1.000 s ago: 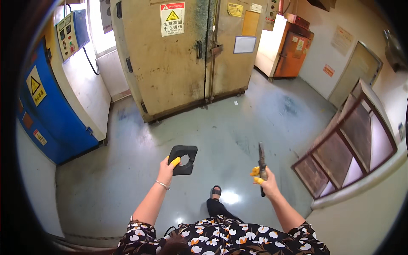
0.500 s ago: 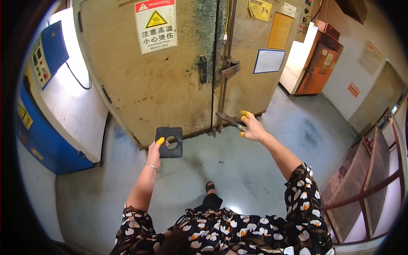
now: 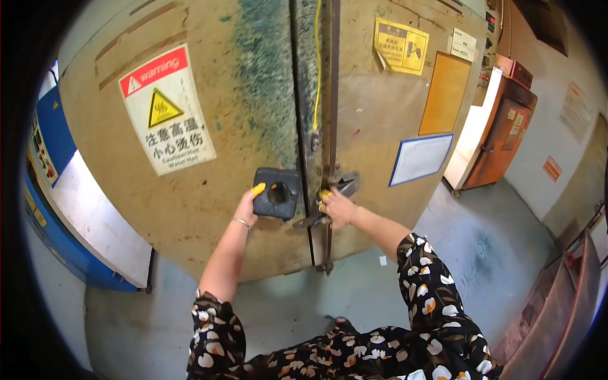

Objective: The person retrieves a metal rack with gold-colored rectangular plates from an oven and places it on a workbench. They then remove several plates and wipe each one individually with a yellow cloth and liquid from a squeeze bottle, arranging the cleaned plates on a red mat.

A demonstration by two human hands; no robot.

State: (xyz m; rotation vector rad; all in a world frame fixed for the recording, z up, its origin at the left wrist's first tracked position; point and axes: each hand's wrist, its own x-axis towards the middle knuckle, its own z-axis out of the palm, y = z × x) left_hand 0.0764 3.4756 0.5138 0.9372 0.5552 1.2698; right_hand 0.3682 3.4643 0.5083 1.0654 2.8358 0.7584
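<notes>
Black block (image 3: 290,204), one, in left hand (image 3: 247,206); pliers (image 3: 308,221), one pair, in right hand (image 3: 340,208); both grips closed.

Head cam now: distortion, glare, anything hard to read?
Head view: fisheye bows the left edge of the tan cabinet, corners black; head view: the white side panel at left looks washed out; head view: the dark tool at the right hand has an unclear outline, dark against dark.

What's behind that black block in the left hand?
The tan cabinet door shows around the black block. The block and left hand cover whatever lies directly behind them; what shows through the hole is too unclear to identify.
</notes>
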